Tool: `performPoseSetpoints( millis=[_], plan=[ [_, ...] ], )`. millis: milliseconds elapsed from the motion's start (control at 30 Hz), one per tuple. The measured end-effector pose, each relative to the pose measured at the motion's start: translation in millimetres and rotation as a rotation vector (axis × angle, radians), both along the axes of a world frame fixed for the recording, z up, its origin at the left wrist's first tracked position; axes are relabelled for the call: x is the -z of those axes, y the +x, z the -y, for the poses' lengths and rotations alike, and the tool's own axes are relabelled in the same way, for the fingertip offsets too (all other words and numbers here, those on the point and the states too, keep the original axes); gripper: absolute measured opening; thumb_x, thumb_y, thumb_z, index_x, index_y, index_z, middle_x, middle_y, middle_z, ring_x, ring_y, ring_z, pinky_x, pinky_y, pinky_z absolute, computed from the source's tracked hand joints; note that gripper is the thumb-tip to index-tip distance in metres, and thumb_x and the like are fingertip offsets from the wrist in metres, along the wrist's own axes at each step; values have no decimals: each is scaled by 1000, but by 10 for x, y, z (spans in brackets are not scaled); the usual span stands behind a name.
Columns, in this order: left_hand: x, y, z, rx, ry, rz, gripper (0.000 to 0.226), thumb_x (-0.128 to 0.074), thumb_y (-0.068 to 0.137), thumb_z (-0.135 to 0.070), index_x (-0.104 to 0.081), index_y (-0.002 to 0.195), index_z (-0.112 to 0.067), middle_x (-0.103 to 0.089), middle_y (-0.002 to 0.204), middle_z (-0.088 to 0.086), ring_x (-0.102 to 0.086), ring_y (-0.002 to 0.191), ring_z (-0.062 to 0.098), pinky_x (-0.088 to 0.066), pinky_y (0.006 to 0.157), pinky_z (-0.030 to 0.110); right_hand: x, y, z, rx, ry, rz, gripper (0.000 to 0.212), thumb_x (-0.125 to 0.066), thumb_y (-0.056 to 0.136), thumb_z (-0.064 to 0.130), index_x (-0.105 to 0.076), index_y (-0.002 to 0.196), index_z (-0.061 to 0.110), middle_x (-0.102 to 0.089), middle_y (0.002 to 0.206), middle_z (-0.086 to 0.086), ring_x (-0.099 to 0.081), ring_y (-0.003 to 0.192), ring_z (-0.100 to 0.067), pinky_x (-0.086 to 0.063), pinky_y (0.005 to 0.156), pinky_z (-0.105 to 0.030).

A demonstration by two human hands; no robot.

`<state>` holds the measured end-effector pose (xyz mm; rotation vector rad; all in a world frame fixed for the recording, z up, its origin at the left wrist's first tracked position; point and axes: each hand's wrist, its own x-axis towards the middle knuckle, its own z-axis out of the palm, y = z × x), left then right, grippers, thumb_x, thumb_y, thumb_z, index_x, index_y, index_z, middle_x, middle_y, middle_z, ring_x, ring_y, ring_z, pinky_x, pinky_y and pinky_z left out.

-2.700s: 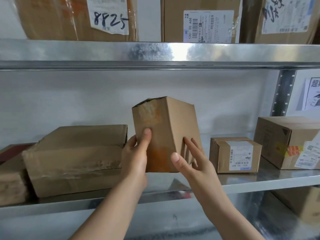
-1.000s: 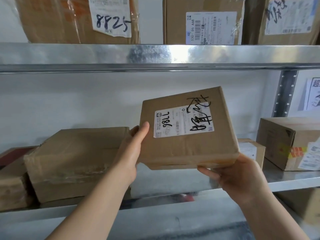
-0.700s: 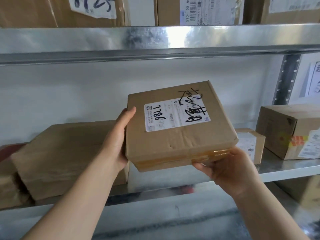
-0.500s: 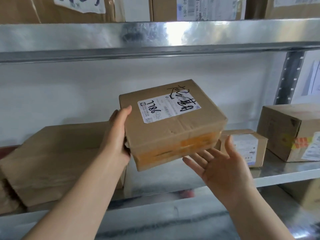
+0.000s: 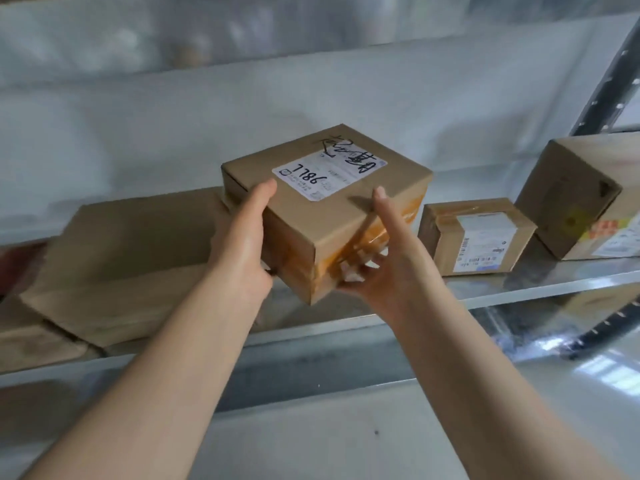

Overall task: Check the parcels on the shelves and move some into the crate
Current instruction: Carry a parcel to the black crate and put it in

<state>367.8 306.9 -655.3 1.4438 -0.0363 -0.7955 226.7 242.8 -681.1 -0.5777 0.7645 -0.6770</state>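
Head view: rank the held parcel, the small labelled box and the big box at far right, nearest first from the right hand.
1. Held parcel: gripped by the right hand.
2. Small labelled box: on the shelf, just right.
3. Big box: far right on the shelf.

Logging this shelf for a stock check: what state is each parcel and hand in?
Labelled parcel: held between both hands, label up.
Left hand: grips its left side.
Right hand: grips its right side, thumb on top.
Flat parcel: lying on the shelf.
Small parcel: on the shelf, taped shut.
Large parcel: on the shelf.
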Motion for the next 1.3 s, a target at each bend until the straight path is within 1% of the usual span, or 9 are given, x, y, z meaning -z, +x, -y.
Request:
performPoseSetpoints(
  millis=[133, 333, 400, 533, 667, 800, 933, 1167, 1300],
  plan=[
    [-223, -152, -211, 7, 81, -35, 66, -84, 70, -51, -57, 128, -36, -68, 118, -1, -66, 103, 26, -58, 60, 45, -255, -125, -147, 24, 124, -126, 55, -76, 83, 50, -57, 128, 26, -66, 124, -12, -63, 113, -35, -50, 97, -65],
    [-584, -458, -690, 25, 213, -46, 57, -82, 75, -47, -54, 123, -29, -69, 117, 1, -67, 106, 28, -57, 81, 47, -731, -481, -497, 49, 258, -313, 34, -77, 82, 46, -57, 100, 25, -62, 109, -9, -63, 113, -26, -47, 103, -59],
    [-734, -580, -913, 49, 243, -76, 50, -79, 77, -49, -62, 119, -27, -70, 114, -1, -67, 105, 26, -52, 88, 45, -916, -665, -686, 53, 302, -345, 41, -77, 81, 45, -57, 109, 23, -60, 107, -6, -62, 117, -27, -48, 103, -58],
    [-1136, -831, -1364, 103, 295, -122, 59, -79, 75, -49, -60, 123, -20, -63, 102, 1, -62, 95, 25, -50, 81, 42, -1364, -1022, -1106, 84, 346, -411, 62, -79, 80, 45, -49, 130, 21, -60, 113, -10, -60, 104, -30, -49, 98, -58],
    [-1568, -1099, -1741, 154, 334, -159, 26, -77, 82, -42, -59, 94, -27, -61, 92, 0, -61, 96, 26, -48, 83, 41, -1785, -1416, -1491, 100, 355, -441, 71, -77, 79, 47, -46, 138, 21, -59, 125, -12, -58, 113, -33, -51, 88, -55],
    [-2033, -1353, -1913, 249, 346, -149, 23, -76, 82, -45, -60, 90, -30, -64, 91, -4, -61, 90, 22, -45, 82, 39, -2209, -1821, -1783, 147, 342, -428, 65, -75, 80, 49, -52, 134, 21, -62, 124, -12, -59, 113, -32, -51, 77, -48],
    [-2383, -1597, -1921, 349, 324, -104, 19, -74, 85, -43, -64, 91, -28, -66, 89, -6, -59, 78, 16, -44, 65, 33, -2567, -2188, -1898, 194, 323, -420, 53, -74, 82, 48, -58, 124, 20, -65, 114, -10, -62, 106, -29, -51, 72, -44],
    [-2717, -2099, -1972, 594, 353, -76, 24, -72, 84, -49, -67, 87, -25, -69, 81, 0, -62, 83, 23, -44, 90, 44, -2928, -2889, -2029, 211, 264, -449, 48, -70, 83, 49, -60, 122, 21, -65, 109, -9, -62, 103, -28, -51, 73, -44],
    [-2790, -2402, -2019, 725, 334, -110, 22, -70, 86, -45, -73, 92, -24, -75, 77, -2, -66, 78, 23, -51, 81, 40, -3007, -3309, -2129, 215, 238, -443, 48, -71, 82, 50, -63, 121, 22, -65, 119, -10, -62, 110, -29, -54, 77, -44]
  ],
)
